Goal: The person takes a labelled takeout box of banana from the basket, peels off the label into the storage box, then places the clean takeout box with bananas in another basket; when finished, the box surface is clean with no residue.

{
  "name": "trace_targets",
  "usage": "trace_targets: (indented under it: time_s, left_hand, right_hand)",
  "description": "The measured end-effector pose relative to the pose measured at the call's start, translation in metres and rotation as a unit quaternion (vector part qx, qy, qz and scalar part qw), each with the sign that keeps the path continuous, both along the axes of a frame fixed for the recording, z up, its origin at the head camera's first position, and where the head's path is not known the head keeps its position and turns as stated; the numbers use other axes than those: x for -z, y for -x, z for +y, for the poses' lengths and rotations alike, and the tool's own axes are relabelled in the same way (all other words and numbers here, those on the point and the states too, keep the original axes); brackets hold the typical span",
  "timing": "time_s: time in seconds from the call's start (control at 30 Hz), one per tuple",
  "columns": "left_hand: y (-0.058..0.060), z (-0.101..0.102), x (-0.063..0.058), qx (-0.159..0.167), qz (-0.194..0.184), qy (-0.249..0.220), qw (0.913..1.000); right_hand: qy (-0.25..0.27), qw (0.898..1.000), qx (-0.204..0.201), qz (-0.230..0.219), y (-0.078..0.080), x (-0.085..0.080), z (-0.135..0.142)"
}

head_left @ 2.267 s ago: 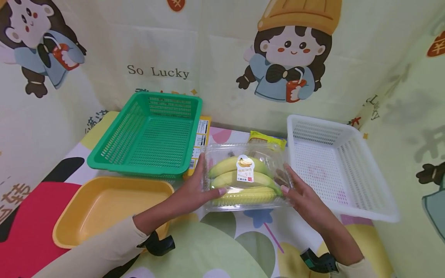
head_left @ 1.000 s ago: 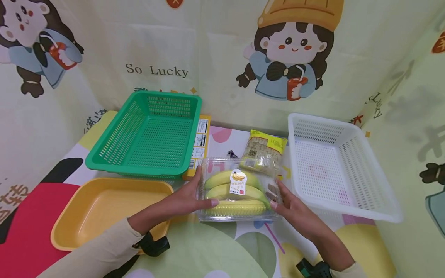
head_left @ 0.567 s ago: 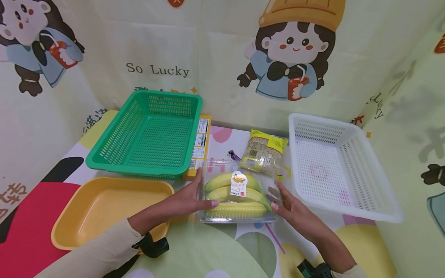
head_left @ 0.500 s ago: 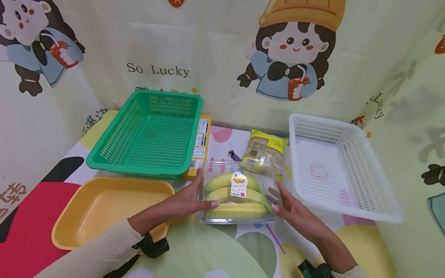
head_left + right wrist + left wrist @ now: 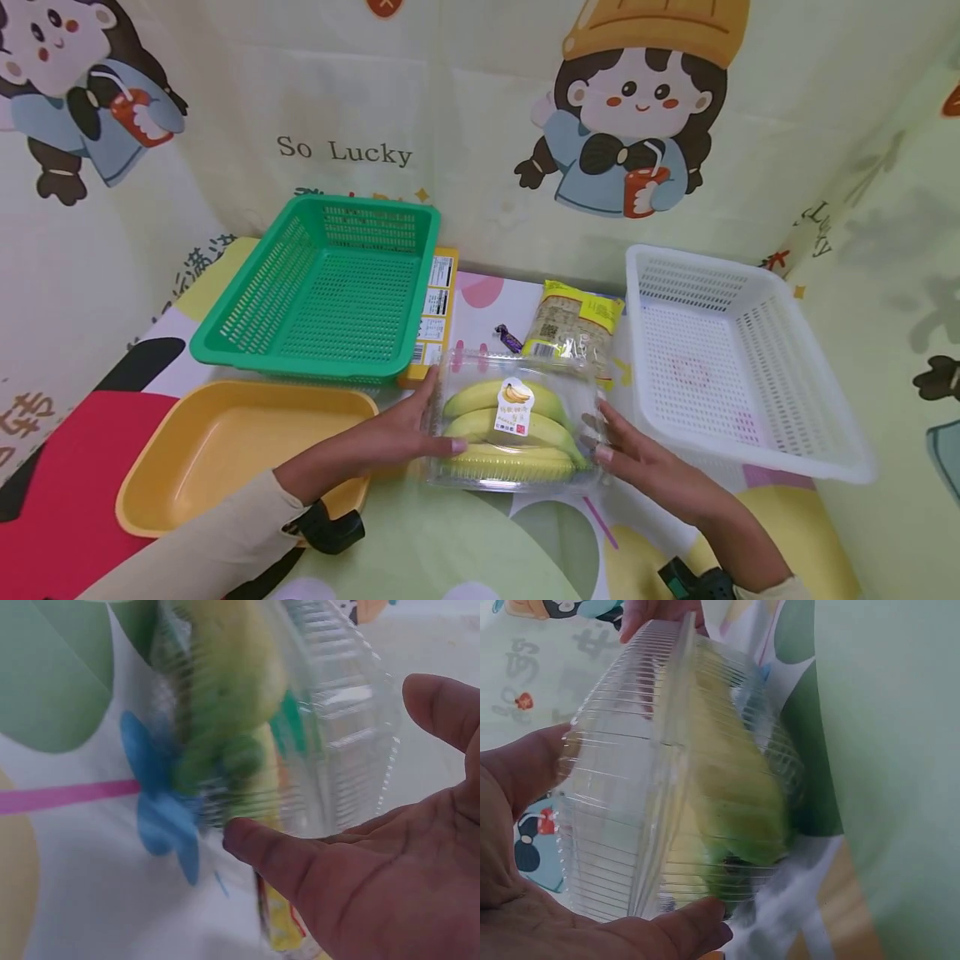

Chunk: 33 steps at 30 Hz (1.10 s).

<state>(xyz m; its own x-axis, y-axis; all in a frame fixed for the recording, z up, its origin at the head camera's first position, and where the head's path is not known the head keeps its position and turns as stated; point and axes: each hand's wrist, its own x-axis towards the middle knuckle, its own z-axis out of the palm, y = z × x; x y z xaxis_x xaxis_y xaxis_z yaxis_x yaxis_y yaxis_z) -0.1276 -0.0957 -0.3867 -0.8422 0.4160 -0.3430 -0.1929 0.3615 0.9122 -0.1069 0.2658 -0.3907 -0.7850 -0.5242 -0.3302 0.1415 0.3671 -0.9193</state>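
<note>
A clear plastic clamshell box of bananas (image 5: 525, 421) with a white label is low over the middle of the table, or on it; the head view does not settle which. My left hand (image 5: 393, 429) grips its left end, the thumb over the lid and the fingers at the side, as the left wrist view (image 5: 682, 934) also shows. At the right end is my right hand (image 5: 652, 467). In the right wrist view its fingers (image 5: 270, 847) touch the box, while the thumb stands apart from the plastic.
Behind the box lie a yellow-topped bag (image 5: 573, 321) and a small purple wrapped candy (image 5: 508, 338). A green basket (image 5: 315, 368) overlaps a yellow box (image 5: 431, 333) at back left. A yellow basin (image 5: 131, 492) stands at front left, a white basket (image 5: 832, 417) on the right.
The banana box has come down and toward me, uncovering the bag and the candy. Just lately, my right thumb has shifted off the box's edge. The left hand keeps its hold.
</note>
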Motion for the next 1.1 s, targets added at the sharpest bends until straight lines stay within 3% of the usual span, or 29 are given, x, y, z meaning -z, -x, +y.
trace_targets:
  time_s: [0.2,0.5,0.67,0.9,1.1]
  left_hand:
    - [0.000,0.000,0.002,0.013,0.006,-0.011,0.9998]
    - [0.000,0.001,0.004,0.005,0.005,-0.003,1.0000]
    - [0.000,0.000,0.003,0.005,0.006,-0.009,0.9999]
    - [0.000,0.000,0.002,0.012,0.011,-0.012,0.9998]
    - [0.000,-0.001,0.003,0.012,0.009,-0.018,0.9997]
  right_hand:
    - [-0.018,1.000,-0.021,0.007,-0.001,-0.008,0.004]
    - [-0.049,0.995,-0.047,0.078,-0.004,-0.027,0.007]
    - [-0.028,0.987,-0.036,0.151,-0.001,-0.028,0.007]
    - [-0.038,0.973,0.016,0.228,0.002,-0.030,-0.001]
    - [0.032,0.961,0.018,0.275,0.010,-0.033,-0.010]
